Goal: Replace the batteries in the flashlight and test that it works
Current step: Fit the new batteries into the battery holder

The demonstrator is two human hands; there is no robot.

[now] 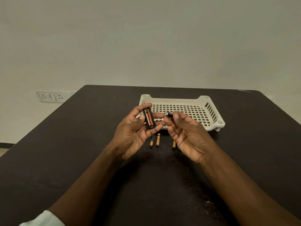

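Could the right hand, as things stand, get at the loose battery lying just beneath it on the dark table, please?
Probably not yet: the right hand already pinches a black battery, though the gold-ended loose battery lies uncovered beside its palm.

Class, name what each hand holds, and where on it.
Left hand: battery holder, gripped by its long sides. Right hand: single battery, pinched at its right end.

View count: 1; head-worn, wide-angle; looks forward and down from above the near edge of a dark table [68, 154]; both forearms enter from the bottom corners; left hand [135, 132] and right hand [189, 136] sit close, near frame centre; white basket [210, 101] lies beyond them; upper half faces a plain wall [146, 38]; wall socket [50, 96] at left.
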